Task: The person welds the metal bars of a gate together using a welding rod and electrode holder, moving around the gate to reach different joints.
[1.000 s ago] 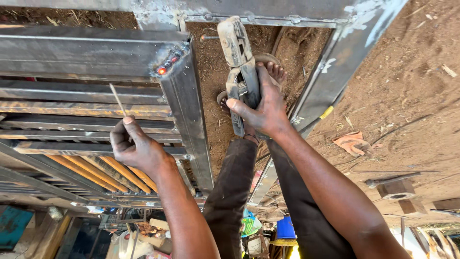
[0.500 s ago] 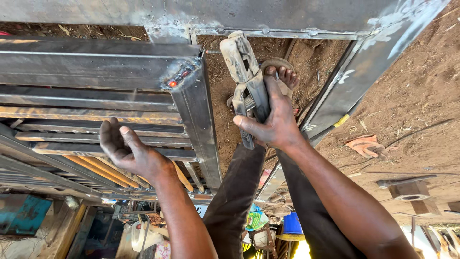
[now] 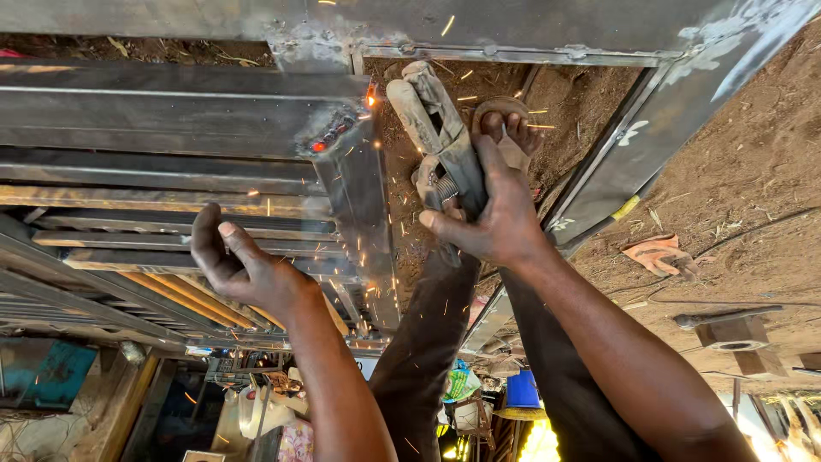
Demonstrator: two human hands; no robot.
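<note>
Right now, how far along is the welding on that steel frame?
Done: the joint where the upright tube meets the cross tube has a fresh bead, glowing red, sparks falling around it. In hand: the right hand grips the electrode holder just beside that joint; the left hand is open and empty. Left: the pictures do not show whether the lower joints are welded.

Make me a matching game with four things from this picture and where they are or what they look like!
Things:
1. welding clamp
2. weld spot
3. left hand
4. hammer

States:
A. glowing red on the steel frame
B. lying on the dirt at the right
C. gripped in the right hand
D. open, holding nothing

Pairs: 1-C, 2-A, 3-D, 4-B
</note>
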